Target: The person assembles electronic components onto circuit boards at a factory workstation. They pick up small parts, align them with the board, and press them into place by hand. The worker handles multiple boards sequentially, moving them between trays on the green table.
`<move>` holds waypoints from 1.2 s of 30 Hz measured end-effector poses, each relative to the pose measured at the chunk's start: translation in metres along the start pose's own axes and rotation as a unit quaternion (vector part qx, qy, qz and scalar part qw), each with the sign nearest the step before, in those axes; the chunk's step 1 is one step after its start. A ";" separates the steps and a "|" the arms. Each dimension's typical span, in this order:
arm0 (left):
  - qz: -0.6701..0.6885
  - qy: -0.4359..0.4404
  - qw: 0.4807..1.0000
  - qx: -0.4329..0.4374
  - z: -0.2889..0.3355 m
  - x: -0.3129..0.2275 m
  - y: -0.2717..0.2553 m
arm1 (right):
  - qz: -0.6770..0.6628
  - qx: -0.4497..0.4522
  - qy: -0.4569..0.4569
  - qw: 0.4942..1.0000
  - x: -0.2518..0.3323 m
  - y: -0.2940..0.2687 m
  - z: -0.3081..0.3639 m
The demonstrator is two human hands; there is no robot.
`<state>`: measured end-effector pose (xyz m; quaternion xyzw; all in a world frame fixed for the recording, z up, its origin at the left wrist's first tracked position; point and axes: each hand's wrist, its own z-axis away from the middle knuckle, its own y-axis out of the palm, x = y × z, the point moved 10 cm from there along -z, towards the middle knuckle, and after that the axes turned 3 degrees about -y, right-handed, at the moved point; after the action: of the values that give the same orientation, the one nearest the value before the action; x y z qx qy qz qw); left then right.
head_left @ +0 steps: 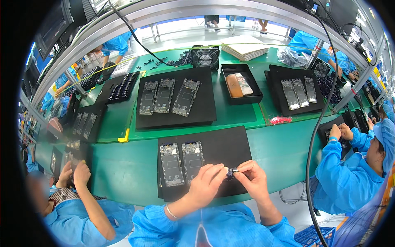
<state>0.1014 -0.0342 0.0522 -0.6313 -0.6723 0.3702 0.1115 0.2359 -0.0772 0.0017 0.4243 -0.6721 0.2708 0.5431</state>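
Sm. dark part (231,172) pinched btwn L hand (205,184) & R hand (253,178).

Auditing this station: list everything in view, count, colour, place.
Small part: one, dark, centre
Worktops: several, green, centre
Pads: several, black, worktops
Circuit boards: at least eleven, grey, pads
Loose parts: many, dark, rear
Cooling fans: two, black, rear
Open tray: one, black, rear
Sheet stack: one, cream, rear
Plastic bag: one, clear, rear
Cables: several, black, hanging
Metal frame: one, silver, overhead
Basket: one, blue, lower right
Coworkers: several, blue, around
Left hand: one, blue-sleeved, centre
Right hand: one, blue-sleeved, centre
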 end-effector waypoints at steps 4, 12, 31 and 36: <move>-0.011 0.016 1.000 -0.011 0.003 -0.003 -0.001 | 0.032 0.009 -0.017 0.999 0.003 0.001 0.001; 0.042 -0.014 0.999 -0.027 -0.002 0.012 -0.012 | 0.018 0.060 0.075 0.995 -0.002 0.006 -0.007; -0.016 -0.175 0.972 0.153 -0.034 0.100 0.084 | 0.183 -0.106 0.005 0.977 -0.057 -0.066 -0.075; -0.150 -0.275 0.908 0.277 0.002 0.154 0.046 | 0.083 -0.028 0.059 0.994 -0.054 -0.031 -0.048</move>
<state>0.1080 0.1054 -0.0281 -0.3398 -0.6336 0.6793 0.1469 0.2895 -0.0384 -0.0411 0.3347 -0.6789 0.3212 0.5691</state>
